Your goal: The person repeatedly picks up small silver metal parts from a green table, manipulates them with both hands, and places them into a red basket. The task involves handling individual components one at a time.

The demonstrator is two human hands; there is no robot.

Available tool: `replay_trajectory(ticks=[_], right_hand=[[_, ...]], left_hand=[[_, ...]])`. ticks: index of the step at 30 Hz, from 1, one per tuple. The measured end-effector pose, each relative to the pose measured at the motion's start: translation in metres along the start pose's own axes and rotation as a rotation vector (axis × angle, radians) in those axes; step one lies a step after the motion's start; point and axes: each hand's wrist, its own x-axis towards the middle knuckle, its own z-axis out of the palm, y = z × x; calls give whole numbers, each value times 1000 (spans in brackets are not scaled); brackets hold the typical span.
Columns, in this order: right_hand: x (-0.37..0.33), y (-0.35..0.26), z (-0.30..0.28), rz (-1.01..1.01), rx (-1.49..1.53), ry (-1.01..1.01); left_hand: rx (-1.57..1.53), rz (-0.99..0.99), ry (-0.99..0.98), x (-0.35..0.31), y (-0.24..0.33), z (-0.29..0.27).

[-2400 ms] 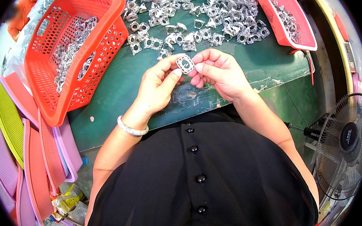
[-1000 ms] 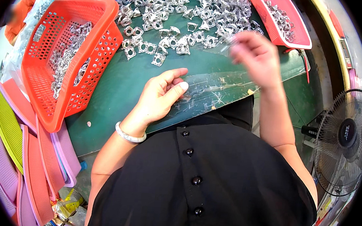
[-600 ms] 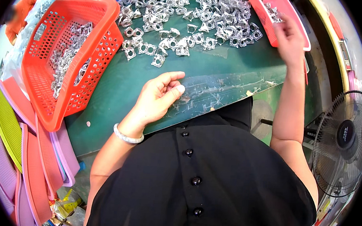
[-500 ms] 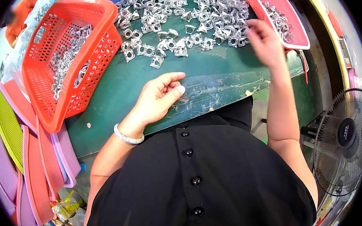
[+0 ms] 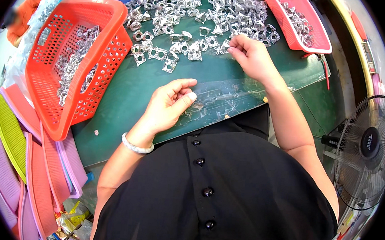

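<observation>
My right hand (image 5: 253, 58) is at the near edge of a heap of small silver metal castings (image 5: 175, 12), each a ring-like frame with pointed corners. Its thumb and fingers are pinched together on the rim of one silver casting (image 5: 224, 47) that lies on the table; the fingers partly cover it. My left hand (image 5: 169, 104), with a pale bangle on the wrist, rests near the table's front edge. Its fingers are loosely curled, thumb apart from the index finger, and nothing shows between them.
On the left a tilted red perforated basket (image 5: 99, 75) contains more castings. A pink tray (image 5: 319, 43) at the far right has some too. Coloured baskets (image 5: 8, 134) are stacked at the lower left. A fan (image 5: 365, 145) stands at right, beyond the green table (image 5: 112, 114).
My right hand has moved left and nearer, from beside the pink tray to the heap's near edge, its fingers closing into a pinch. The left hand stays put.
</observation>
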Motion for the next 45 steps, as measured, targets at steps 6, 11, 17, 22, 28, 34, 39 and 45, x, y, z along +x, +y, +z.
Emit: replay_trajectory(ticks=[6,11,17,22,28,34,39,45], right_hand=[[-17,-16,3,115,774,-120],[-29,-33,25,122,1200,-277],[-43,-47,57,199,1482,-350],[-45,-46,64,178,1327,-334],[-46,-46,67,143,1320,-334],[-46,-45,66,137,1284,-372],[-49,-49,60,159,1257,-386],[-50,-53,62,143,1210,-382]], left_hand=[[-41,3,-7,5,3,5],[-146,89,66,9,6,10],[-158,280,195,12,1,13],[-36,308,237,10,-3,8],[-166,253,194,8,0,7],[-93,235,184,6,5,4],[475,419,368,5,9,3],[550,462,382,5,9,8]])
